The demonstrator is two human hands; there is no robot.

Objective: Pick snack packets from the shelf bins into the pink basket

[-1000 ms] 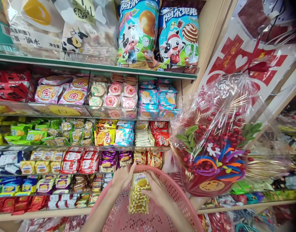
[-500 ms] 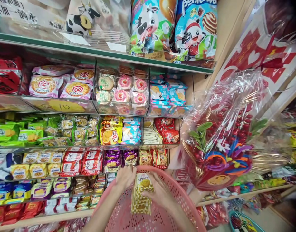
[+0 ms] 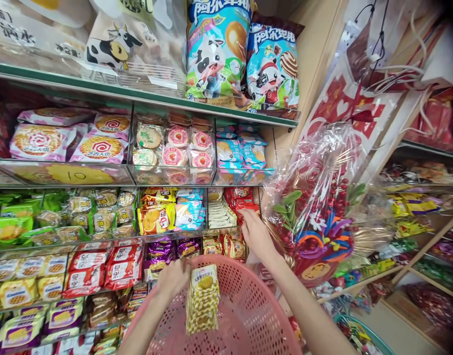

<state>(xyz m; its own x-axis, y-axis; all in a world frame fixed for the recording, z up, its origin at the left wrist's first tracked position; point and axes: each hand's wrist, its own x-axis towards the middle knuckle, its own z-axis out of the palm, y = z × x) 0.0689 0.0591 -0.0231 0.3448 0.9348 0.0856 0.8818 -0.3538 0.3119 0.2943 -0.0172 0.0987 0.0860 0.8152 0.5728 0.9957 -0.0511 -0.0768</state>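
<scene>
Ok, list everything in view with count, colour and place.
Basket: one, pink, bottom centre
Biscuit packs: several, yellow-checked, in basket
Red packets: several, red, right of centre
Other small packets: many, mixed colours, centre and left
Blue snack bags: two, blue, top shelf
Pale bags: at least two, whitish, upper left
Number label: one, yellow, left
Wrapped bouquet: one, mainly red, right
Tub: one, teal, bottom right
Far packets: many, mixed colours, far right
Left hand: one, bare, at basket's rim
Right hand: one, bare, at red packets
</scene>
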